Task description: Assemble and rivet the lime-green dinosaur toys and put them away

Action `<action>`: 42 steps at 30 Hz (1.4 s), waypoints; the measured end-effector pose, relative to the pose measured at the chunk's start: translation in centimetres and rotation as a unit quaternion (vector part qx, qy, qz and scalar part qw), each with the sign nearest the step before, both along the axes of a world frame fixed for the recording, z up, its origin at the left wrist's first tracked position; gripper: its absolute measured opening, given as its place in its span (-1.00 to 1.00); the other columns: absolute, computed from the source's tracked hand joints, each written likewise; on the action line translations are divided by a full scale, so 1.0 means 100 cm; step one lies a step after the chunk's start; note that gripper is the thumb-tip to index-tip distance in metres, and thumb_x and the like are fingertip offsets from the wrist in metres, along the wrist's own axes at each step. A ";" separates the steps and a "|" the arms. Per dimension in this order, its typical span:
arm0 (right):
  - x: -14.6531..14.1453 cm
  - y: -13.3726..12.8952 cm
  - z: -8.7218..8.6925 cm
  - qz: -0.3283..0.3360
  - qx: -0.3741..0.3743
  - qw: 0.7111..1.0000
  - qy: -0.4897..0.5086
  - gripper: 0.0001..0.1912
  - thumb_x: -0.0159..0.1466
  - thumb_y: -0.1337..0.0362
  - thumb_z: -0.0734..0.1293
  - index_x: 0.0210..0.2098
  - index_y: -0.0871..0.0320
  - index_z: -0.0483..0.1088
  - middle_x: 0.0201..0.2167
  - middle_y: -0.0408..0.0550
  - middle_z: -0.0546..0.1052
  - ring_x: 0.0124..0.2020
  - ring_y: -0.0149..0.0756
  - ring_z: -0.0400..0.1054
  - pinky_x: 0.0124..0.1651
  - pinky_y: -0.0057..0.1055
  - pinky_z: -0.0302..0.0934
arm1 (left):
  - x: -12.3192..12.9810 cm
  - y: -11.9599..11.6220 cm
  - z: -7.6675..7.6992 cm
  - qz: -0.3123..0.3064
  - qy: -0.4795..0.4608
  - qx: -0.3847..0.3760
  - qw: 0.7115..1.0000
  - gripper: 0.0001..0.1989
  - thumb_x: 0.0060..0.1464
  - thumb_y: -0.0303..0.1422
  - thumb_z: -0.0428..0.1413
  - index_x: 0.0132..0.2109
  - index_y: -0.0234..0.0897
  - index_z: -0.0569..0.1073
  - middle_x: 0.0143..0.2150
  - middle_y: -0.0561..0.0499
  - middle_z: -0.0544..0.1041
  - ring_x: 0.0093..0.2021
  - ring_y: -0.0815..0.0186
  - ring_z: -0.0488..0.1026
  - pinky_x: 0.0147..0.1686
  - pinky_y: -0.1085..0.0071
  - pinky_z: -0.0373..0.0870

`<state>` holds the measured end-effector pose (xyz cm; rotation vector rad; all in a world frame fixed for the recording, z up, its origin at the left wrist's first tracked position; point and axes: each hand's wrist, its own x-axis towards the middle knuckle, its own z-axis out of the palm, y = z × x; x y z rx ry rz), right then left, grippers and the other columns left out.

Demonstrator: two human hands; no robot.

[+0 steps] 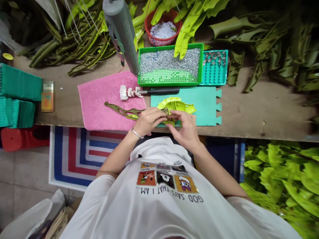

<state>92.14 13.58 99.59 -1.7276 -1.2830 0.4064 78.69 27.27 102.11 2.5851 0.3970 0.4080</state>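
Note:
My left hand (pixel 149 119) is closed on a long olive-green plastic part (pixel 122 109) with cut-out openings, which reaches out to the left over the pink cloth. Its inner end lies at a bright yellow-green plastic shell (pixel 178 105). My right hand (pixel 185 125) pinches at the spot where the two parts meet, fingertips close to those of the left. Whatever small piece sits between the fingertips is hidden. Beneath the hands lies a teal foam mat (pixel 206 106). Just beyond them is a black-handled tool (pixel 164 91) with a white-wrapped end.
A green tray (pixel 170 82) of small screws stands behind the mat, beside a teal tray (pixel 214 79) of round metal pieces. A grey upright post (pixel 122 36) rises left of it. Olive and yellow-green parts are piled around. The pink cloth (pixel 99 99) covers the left.

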 end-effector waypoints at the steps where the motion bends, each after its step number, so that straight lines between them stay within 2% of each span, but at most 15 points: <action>1: 0.001 -0.001 0.000 0.000 0.002 1.000 0.000 -0.64 0.26 0.24 0.36 0.03 0.03 0.30 -0.17 -0.05 0.63 -0.19 -0.12 0.49 0.01 -0.09 0.15 | 0.000 0.002 -0.002 0.000 0.009 0.012 1.000 -0.73 0.32 -0.22 0.04 -0.15 -0.25 0.59 -0.26 -0.06 0.62 -0.19 0.30 0.52 -0.14 0.33 0.41; 6: 0.003 -0.001 -0.004 -0.037 0.016 0.999 -0.004 -0.78 0.32 0.21 0.33 -0.05 0.01 0.34 -0.23 -0.09 0.65 -0.13 -0.11 0.52 0.04 -0.06 0.16 | -0.001 0.003 -0.007 0.015 0.023 0.044 0.999 -0.70 0.30 -0.13 0.05 -0.17 -0.14 0.63 -0.17 -0.06 0.62 -0.10 0.24 0.44 -0.06 0.22 0.31; 11: 0.001 0.000 -0.009 -0.059 0.046 0.996 -0.052 -0.85 0.31 0.26 0.32 -0.11 0.02 0.36 -0.31 -0.11 0.65 -0.23 -0.15 0.52 -0.02 -0.09 0.18 | -0.002 0.001 -0.014 0.026 0.030 0.059 0.997 -0.70 0.26 -0.10 0.08 -0.18 -0.12 0.64 -0.19 -0.05 0.61 -0.09 0.20 0.38 -0.07 0.21 0.25; 15: 0.002 -0.001 -0.014 -0.058 0.032 0.995 -0.075 -0.81 0.28 0.29 0.30 -0.10 0.02 0.34 -0.32 -0.10 0.64 -0.25 -0.12 0.51 -0.02 -0.07 0.15 | -0.001 0.001 -0.017 0.016 0.031 0.060 0.998 -0.71 0.24 -0.09 0.11 -0.14 -0.15 0.62 -0.15 -0.07 0.60 -0.07 0.19 0.36 -0.06 0.19 0.23; 20: 0.005 0.000 -0.017 -0.047 0.042 0.994 -0.087 -0.74 0.26 0.32 0.30 -0.06 0.02 0.28 -0.31 -0.11 0.62 -0.21 -0.11 0.49 0.00 -0.07 0.14 | -0.002 0.002 -0.013 0.014 0.049 0.071 0.996 -0.68 0.24 -0.07 0.10 -0.11 -0.17 0.59 -0.13 -0.08 0.61 -0.06 0.16 0.39 -0.06 0.18 0.24; 27: 0.003 0.002 -0.018 -0.040 0.082 0.985 -0.145 -0.65 0.23 0.39 0.32 -0.01 0.04 0.24 -0.34 -0.14 0.61 -0.27 -0.14 0.45 -0.04 -0.12 0.16 | -0.013 -0.010 -0.019 0.045 -0.034 0.126 0.990 -0.70 0.29 -0.18 0.08 0.04 -0.25 0.50 -0.14 -0.09 0.63 -0.08 0.21 0.47 -0.03 0.20 0.30; 30: 0.002 0.003 -0.018 -0.047 0.114 0.977 -0.173 -0.64 0.22 0.42 0.33 -0.02 0.07 0.24 -0.38 -0.17 0.59 -0.30 -0.18 0.44 -0.08 -0.16 0.19 | -0.018 -0.013 -0.025 0.019 -0.088 0.165 0.982 -0.72 0.27 -0.25 0.12 0.06 -0.25 0.47 -0.15 -0.06 0.64 -0.08 0.23 0.48 -0.01 0.21 0.32; 34: 0.001 0.006 -0.018 -0.053 0.123 0.973 -0.188 -0.65 0.22 0.42 0.32 -0.02 0.08 0.25 -0.40 -0.16 0.58 -0.32 -0.19 0.43 -0.08 -0.16 0.21 | -0.021 -0.013 -0.027 -0.024 -0.075 0.233 0.969 -0.73 0.25 -0.25 0.14 0.06 -0.18 0.48 -0.05 -0.03 0.64 -0.03 0.22 0.47 0.09 0.15 0.29; 37: 0.002 0.002 -0.016 -0.046 0.124 0.973 -0.188 -0.65 0.23 0.41 0.34 -0.01 0.09 0.27 -0.35 -0.12 0.59 -0.29 -0.19 0.44 -0.07 -0.15 0.23 | -0.022 -0.014 -0.028 -0.042 -0.069 0.279 0.957 -0.74 0.24 -0.25 0.16 0.04 -0.19 0.50 0.00 -0.05 0.63 0.00 0.20 0.46 0.15 0.10 0.27; 42: 0.006 -0.013 -0.007 -0.052 0.101 0.984 -0.137 -0.67 0.23 0.28 0.40 -0.02 0.11 0.33 -0.17 0.05 0.57 -0.13 -0.14 0.47 -0.12 -0.18 0.35 | -0.021 -0.019 -0.031 -0.037 -0.003 0.280 0.959 -0.71 0.29 -0.32 0.08 0.12 -0.17 0.47 0.08 -0.10 0.60 0.06 0.16 0.47 0.12 0.03 0.27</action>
